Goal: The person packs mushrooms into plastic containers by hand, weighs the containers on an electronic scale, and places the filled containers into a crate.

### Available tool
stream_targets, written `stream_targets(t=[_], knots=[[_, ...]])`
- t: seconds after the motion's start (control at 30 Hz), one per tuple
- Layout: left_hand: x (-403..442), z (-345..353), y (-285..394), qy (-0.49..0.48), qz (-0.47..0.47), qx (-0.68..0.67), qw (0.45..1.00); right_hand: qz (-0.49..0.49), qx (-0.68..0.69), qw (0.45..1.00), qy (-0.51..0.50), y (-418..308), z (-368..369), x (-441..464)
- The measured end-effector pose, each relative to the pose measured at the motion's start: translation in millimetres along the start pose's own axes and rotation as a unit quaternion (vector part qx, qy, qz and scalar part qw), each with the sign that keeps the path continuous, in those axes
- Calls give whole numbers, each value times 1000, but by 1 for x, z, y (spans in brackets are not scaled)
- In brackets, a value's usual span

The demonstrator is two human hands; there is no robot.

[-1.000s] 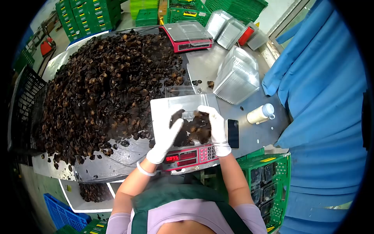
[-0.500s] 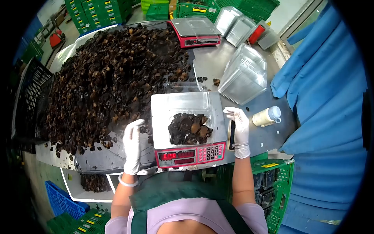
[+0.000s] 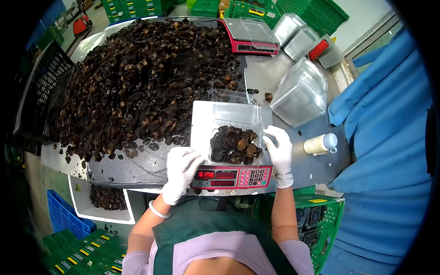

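Mushrooms (image 3: 234, 145) lie in an open clear box (image 3: 250, 120) on the scale (image 3: 199, 126). I see the left hand (image 3: 179, 173) by the scale, fingers bunched, seemingly empty; the right hand (image 3: 280, 153) has fingers slightly parted beside the box, contact unclear. I judge this weighing; moving the box calls for level, two-sided support.

A packing room for dark mushroom-like pieces, judging by the great heap (image 3: 146, 82) on the metal bench (image 3: 261, 71), two scales (image 3: 231, 176), clear tubs (image 3: 302, 91) and stacked green crates (image 3: 133, 9) on the far side.
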State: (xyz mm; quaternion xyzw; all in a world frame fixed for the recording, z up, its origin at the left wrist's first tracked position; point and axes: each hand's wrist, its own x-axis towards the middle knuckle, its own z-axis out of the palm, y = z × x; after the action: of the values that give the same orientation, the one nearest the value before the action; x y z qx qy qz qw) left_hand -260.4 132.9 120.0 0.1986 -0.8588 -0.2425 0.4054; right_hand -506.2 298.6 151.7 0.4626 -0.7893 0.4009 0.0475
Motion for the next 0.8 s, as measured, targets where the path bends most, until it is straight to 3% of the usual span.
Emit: stream_targets(t=[0.1,0.2,0.27,0.37,0.43,0.53,0.6,0.63,0.67,0.7,0.73,0.77,0.8], knots=[[7,23,9,-54,32,-26,998,25,10,1000,-2,-7,3,-5],[7,43,9,-127,1,-17,992,-2,15,1000,11,-7,7,-11],[13,41,9,-64,38,-27,997,-1,22,999,31,-3,12,-17],[14,18,-3,-44,-50,-49,997,40,18,998,42,3,8,-27],[16,-5,-29,19,-53,-91,994,64,18,997,43,8,3,-32],[-13,-52,-88,143,-215,-70,964,99,41,993,47,16,-4,-35],[-47,-106,-120,258,-405,-176,859,114,58,991,49,20,-6,-33],[-91,-125,-161,352,-398,-214,820,135,75,987,47,22,-5,-30],[-116,-153,-158,443,-403,-273,753,146,71,987,22,23,-6,-25],[-181,-165,-212,480,-349,-190,782,145,74,986,24,31,0,-22],[-214,-190,-221,599,-330,-371,628,175,157,971,36,46,14,-16],[-216,-211,-206,682,-358,-403,494,205,238,948,46,64,30,-10],[-220,-212,-197,676,-369,-395,500,212,269,938,43,82,45,-2]])
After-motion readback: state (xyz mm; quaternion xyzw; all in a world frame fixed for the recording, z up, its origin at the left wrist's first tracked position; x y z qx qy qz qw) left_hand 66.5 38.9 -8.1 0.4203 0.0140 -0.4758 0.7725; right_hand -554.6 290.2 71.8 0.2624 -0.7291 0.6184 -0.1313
